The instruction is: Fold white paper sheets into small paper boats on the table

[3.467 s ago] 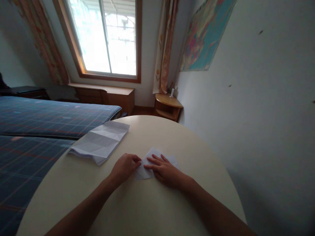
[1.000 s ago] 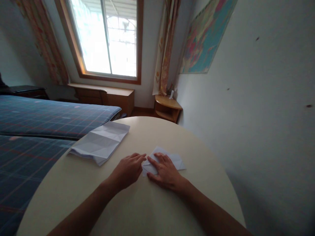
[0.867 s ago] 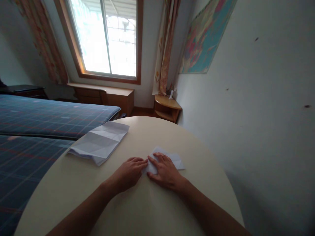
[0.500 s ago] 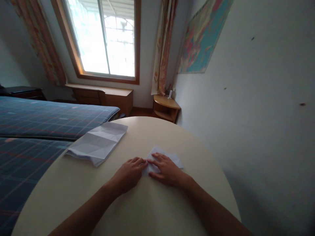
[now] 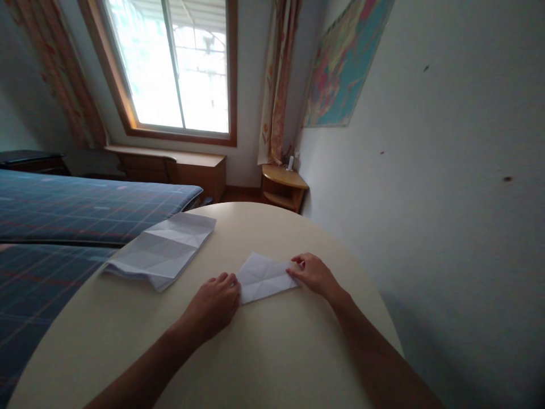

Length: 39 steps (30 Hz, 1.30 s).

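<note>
A small creased white paper [image 5: 264, 278] lies flat on the round cream table [image 5: 264, 352]. My left hand [image 5: 213, 304] rests at the paper's left edge, with fingers curled and fingertips on that edge. At the paper's right edge my right hand [image 5: 313, 272] has bent fingers that pinch or press the border. The paper's middle is uncovered and shows crossing fold lines.
A larger stack of folded white sheets [image 5: 159, 253] sits at the table's far left rim. A bed with a blue plaid cover [image 5: 63, 210] stands to the left. The white wall [image 5: 447, 170] runs close on the right, with a wooden corner shelf [image 5: 283, 184] beyond.
My right hand has slid off the paper's middle to its right edge. The paper now lies spread wider and flatter between both hands. The view has shifted slightly.
</note>
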### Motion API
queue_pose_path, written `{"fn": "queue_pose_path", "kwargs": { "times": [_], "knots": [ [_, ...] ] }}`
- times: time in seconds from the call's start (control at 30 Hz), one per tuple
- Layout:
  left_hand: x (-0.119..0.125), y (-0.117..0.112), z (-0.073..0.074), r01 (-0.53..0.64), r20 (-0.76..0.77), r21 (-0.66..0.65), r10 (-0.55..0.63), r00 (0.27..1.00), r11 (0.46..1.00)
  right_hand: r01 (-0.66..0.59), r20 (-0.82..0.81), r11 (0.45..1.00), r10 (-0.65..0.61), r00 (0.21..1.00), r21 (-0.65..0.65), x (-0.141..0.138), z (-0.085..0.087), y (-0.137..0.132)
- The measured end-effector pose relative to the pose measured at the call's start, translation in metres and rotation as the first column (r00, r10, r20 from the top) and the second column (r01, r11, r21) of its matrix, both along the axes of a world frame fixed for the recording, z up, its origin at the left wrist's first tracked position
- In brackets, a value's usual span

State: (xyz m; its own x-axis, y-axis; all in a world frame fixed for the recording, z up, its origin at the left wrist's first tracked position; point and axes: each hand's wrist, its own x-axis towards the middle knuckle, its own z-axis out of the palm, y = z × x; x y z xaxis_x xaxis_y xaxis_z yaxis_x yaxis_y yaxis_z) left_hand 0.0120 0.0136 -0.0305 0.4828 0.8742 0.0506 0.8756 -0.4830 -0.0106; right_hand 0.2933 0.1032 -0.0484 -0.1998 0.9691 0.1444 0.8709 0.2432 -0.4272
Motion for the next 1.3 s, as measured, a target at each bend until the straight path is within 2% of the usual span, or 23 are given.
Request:
{"fn": "queue_pose_path", "kwargs": {
  "times": [0.33, 0.9, 1.3],
  "knots": [
    [0.005, -0.003, 0.0, 0.008, -0.017, -0.006, -0.009, 1.0, 1.0, -0.043, 0.068, 0.999, 0.044, 0.997, -0.013, -0.001, -0.017, 0.013],
    [0.004, -0.004, -0.001, 0.004, -0.005, -0.025, -0.004, 1.0, 1.0, 0.02, 0.046, 1.0, -0.019, 0.999, -0.015, -0.005, -0.027, 0.021],
    [0.005, -0.005, 0.0, 0.001, 0.012, -0.033, 0.0, 1.0, 0.999, 0.072, 0.072, 0.997, -0.071, 0.995, -0.005, -0.007, -0.026, 0.016]
  ]
}}
